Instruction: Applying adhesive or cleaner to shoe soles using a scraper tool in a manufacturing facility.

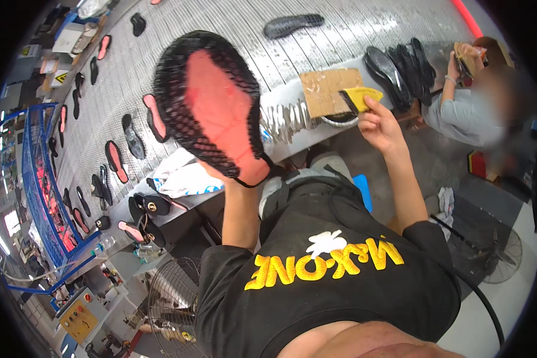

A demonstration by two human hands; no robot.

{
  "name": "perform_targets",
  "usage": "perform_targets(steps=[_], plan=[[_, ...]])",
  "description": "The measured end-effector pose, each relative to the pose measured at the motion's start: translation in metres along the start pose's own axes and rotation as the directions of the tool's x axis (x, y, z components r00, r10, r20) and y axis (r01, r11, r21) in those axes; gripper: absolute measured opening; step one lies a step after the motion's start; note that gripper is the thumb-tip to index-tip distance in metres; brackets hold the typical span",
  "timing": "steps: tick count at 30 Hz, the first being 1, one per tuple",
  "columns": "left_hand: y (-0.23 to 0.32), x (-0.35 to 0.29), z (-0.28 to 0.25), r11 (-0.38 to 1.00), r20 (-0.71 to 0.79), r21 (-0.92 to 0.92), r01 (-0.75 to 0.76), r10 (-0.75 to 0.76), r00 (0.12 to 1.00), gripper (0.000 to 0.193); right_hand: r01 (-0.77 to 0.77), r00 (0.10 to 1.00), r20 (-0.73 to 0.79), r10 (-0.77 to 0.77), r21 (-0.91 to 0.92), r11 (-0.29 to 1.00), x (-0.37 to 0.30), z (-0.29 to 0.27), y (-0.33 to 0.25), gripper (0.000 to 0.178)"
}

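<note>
The shoe [218,101] is up off the belt [232,18], in front of the person and to the left, its pink underside turned to the camera and a black mesh rim around it. The left hand [213,171] holds it from behind near its narrow end; the fingers are hidden, so how they close on it cannot be told. Its long axis runs from that narrow end, low and by the body, up and slightly left to the broad end, pointing away over the belt. Off to the right, the right hand [379,126] pinches the yellow brush [367,94] between thumb and fingers. The brush's black bristles face left, toward the shoe's right side, with a wide gap between: the two are well apart. In the view the brush overlaps the right edge of the cardboard [319,89], and whether it touches it is unclear.
</note>
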State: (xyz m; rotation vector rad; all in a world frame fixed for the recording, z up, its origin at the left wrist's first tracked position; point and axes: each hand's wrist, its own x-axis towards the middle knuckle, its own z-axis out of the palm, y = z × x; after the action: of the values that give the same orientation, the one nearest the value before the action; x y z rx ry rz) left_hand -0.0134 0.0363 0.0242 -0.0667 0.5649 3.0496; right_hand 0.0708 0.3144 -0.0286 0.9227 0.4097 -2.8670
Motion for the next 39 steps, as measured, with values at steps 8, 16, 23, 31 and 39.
perform_targets(steps=[8,16,23,31,39], plan=[[-0.022,0.013,0.005,0.855,0.398,-0.323,0.405,-0.265,0.878,0.072,0.308,0.916,0.267,-0.299,0.01,0.951,-0.069,0.119,0.029,0.012],[0.007,0.01,0.018,0.73,0.243,-0.221,0.647,-0.601,0.762,0.045,0.967,0.124,0.832,-0.541,-0.225,-0.123,-0.06,0.19,0.031,0.017],[0.032,0.013,0.046,0.739,-0.05,0.04,0.672,-0.671,0.74,0.034,0.818,-0.002,0.996,0.092,0.054,-0.572,-0.066,0.199,0.033,0.021],[0.058,0.006,0.09,0.708,0.168,0.057,0.704,-0.702,0.692,0.026,0.87,-0.023,0.992,0.122,0.08,-0.486,-0.066,0.196,0.044,0.018],[0.052,0.015,0.068,0.632,-0.016,0.126,0.765,-0.77,0.638,0.029,0.888,0.042,0.974,0.225,0.066,-0.455,-0.066,0.182,0.064,0.024]])
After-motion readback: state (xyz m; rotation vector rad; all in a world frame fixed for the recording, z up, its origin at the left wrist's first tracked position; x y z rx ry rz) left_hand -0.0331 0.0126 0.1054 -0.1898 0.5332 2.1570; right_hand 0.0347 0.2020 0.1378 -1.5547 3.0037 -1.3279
